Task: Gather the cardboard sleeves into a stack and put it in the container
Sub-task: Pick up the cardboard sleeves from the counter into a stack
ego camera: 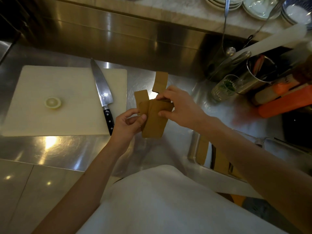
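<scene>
Both hands hold a loose bunch of brown cardboard sleeves [154,119] above the steel counter. My left hand [129,123] pinches the bunch at its left edge. My right hand [177,107] grips the top of the bunch from the right. One sleeve [141,97] sticks up out of the bunch at the left. Another sleeve [161,81] lies flat on the counter just beyond my right hand. At the lower right stands a steel container [194,149], partly hidden by my right forearm, with a sleeve [202,152] leaning inside it.
A white cutting board [67,102] lies at the left with a lemon slice [53,103] and a chef's knife [103,93] on it. At the right stand a glass with herbs [224,87], a steel cup [260,71] and orange items [285,102]. Plates [260,5] are stacked at the back.
</scene>
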